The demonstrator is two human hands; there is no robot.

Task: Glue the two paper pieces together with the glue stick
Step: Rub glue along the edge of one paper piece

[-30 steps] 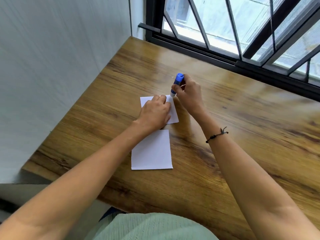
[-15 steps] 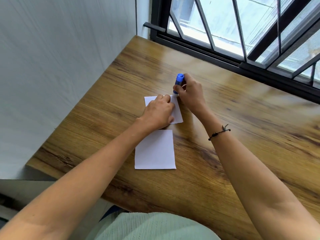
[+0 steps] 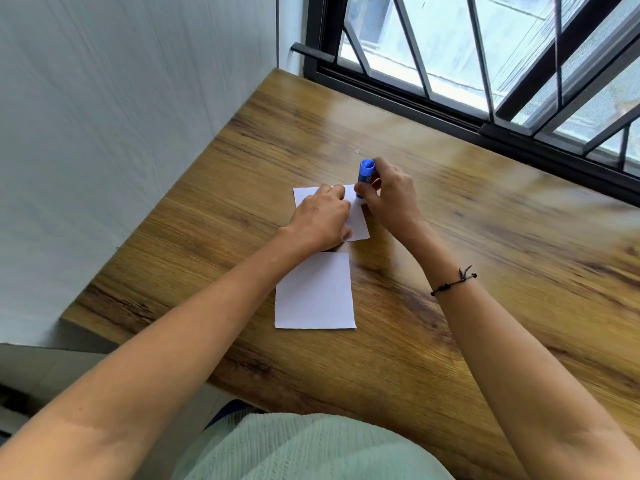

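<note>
Blue plastic glue stick (image 3: 365, 174) gripped in right hand (image 3: 391, 199), tip on far white paper rectangle (image 3: 358, 216); left hand (image 3: 320, 220) pressed it flat, fingers loosely bent. Near white paper rectangle (image 3: 315, 292), below left wrist, not yet joined.

There is one view only, from the person's head, looking forward and steeply down over both forearms onto the wooden bench (image 3: 450, 237). It sits close, with the hands (image 3: 391, 199) near the middle of the picture. The wide lens takes in the bench's left edge, the wall (image 3: 121, 133) beside it and the window (image 3: 450, 46) along the far edge.
</note>
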